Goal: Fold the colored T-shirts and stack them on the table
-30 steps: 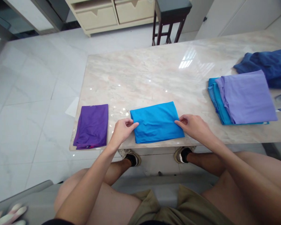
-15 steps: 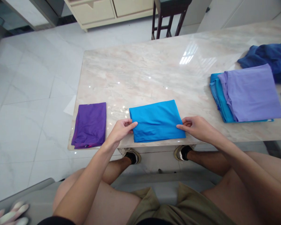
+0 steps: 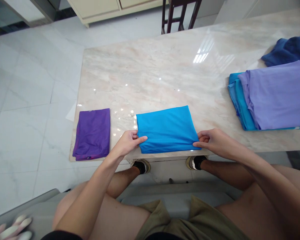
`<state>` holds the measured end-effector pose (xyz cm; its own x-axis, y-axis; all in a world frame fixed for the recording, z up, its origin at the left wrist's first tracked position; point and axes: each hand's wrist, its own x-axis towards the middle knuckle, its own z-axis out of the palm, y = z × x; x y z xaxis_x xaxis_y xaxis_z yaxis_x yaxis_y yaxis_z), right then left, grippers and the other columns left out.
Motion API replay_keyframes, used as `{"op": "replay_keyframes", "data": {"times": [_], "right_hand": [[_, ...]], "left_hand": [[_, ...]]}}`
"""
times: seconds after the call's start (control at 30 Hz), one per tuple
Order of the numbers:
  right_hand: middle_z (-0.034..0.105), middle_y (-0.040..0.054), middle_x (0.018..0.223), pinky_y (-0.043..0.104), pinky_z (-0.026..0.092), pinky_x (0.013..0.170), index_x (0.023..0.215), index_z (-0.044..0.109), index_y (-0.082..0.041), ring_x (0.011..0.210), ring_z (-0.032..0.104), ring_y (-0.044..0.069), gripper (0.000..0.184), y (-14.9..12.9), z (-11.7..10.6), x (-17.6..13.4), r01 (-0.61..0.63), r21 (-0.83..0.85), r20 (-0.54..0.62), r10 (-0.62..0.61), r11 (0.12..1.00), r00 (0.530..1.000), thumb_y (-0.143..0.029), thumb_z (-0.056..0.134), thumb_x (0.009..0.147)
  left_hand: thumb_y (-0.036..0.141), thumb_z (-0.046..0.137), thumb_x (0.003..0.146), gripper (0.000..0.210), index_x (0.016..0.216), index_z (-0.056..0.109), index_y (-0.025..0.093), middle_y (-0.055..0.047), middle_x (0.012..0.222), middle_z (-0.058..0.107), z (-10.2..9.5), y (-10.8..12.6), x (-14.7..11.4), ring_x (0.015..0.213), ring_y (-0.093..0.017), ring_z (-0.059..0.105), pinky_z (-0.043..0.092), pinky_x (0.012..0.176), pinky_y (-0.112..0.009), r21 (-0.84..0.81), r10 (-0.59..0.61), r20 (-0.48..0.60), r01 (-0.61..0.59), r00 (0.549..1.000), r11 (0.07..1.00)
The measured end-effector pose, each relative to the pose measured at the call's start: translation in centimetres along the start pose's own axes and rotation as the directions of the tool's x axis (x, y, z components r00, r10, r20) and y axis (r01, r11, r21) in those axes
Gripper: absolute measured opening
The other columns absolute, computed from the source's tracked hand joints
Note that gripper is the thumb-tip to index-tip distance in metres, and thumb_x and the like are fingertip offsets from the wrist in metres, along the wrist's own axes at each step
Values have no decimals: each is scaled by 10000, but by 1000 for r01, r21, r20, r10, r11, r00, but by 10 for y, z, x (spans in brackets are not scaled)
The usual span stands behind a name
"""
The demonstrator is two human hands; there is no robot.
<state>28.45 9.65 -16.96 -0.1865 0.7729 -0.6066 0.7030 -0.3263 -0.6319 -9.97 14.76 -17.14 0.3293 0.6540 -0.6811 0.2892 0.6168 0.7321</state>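
A bright blue folded cloth (image 3: 166, 126) lies flat near the front edge of the marble table (image 3: 145, 70). My left hand (image 3: 128, 141) pinches its left side, thumb on top and fingers tucked under. At the lower right corner, my right hand (image 3: 211, 140) grips the fabric the same way, and small creases run inward from that thumb. To the left of my left hand rests a purple folded cloth (image 3: 93, 133), apart from the blue one. Whether the blue cloth is a garment I cannot tell.
On the table's right side sits a stack with a lavender folded cloth (image 3: 277, 96) over blue folded cloths (image 3: 245, 113). Behind it is a crumpled dark blue cloth (image 3: 287, 50). A dark wooden stool (image 3: 181, 15) and a cream cabinet (image 3: 97, 10) stand beyond the table.
Both hands have slid slightly down along the cloth's sides toward the front edge. The cloth's surface looks smoother in the middle. The view has shifted a little.
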Motion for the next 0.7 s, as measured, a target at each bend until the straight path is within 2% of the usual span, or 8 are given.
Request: {"op": "replay_keyframes", "data": {"times": [0.1,0.2,0.3,0.37,0.4,0.53,0.63,0.7], "right_hand": [[708,28,656,324,470,595,660,617,-248,642,653,218,598,7,-2,-5,-18,8,61,18,1000,998,-780,833,824],[793,53,733,352,557,632,780,790,-257,708,748,276,449,20,-13,-6,-84,3,85,84,996,993,-696,870,830],[844,76,831,388,615,735,924,872,-264,807,805,311,318,29,-31,0,-114,-72,-80,108,991,991,-577,818,923],[853,85,868,405,623,788,988,874,-253,849,817,317,274,27,-40,8,-107,-128,-230,76,986,970,-502,762,984],[856,88,883,409,623,806,1009,870,-246,863,820,317,259,23,-42,13,-103,-147,-287,58,984,956,-474,746,1000],[875,93,965,379,607,816,1012,842,-229,900,827,299,201,-5,-34,33,-103,-180,-369,30,978,929,-411,758,1013],[883,88,974,342,583,797,989,822,-215,921,836,280,160,-22,-22,39,-85,-157,-308,33,984,951,-365,774,1020],[880,84,942,327,571,788,955,814,-211,917,841,272,160,-27,-16,37,-65,-152,-266,23,986,964,-345,769,1031]], "left_hand": [[658,1005,678,515,842,792,218,-66,807,828,-8,-5,-1,784,-287,783,586,724,-360,135,-1,-20,4,1000,991],[558,989,681,379,714,795,234,-61,698,793,-28,-5,-6,701,-278,758,500,620,-317,380,34,-105,9,994,925],[506,929,742,264,735,839,258,-63,733,824,-47,6,-11,744,-295,777,473,610,-315,568,183,-296,18,937,823],[507,855,827,251,795,852,258,-60,747,832,-50,16,-10,768,-296,789,509,668,-325,607,281,-381,9,881,795],[511,814,871,265,827,857,253,-61,749,833,-47,21,-8,768,-292,791,527,705,-331,605,304,-391,-6,869,796],[516,750,936,337,743,822,250,-79,744,815,-21,29,4,739,-294,762,517,742,-349,609,299,-269,-78,916,789],[496,761,924,382,633,755,249,-76,693,775,-9,26,10,738,-295,734,474,714,-342,639,314,-190,-125,930,759],[510,789,907,383,637,758,241,-63,678,768,-8,24,11,753,-292,742,472,708,-331,617,315,-169,-149,934,773]]}}
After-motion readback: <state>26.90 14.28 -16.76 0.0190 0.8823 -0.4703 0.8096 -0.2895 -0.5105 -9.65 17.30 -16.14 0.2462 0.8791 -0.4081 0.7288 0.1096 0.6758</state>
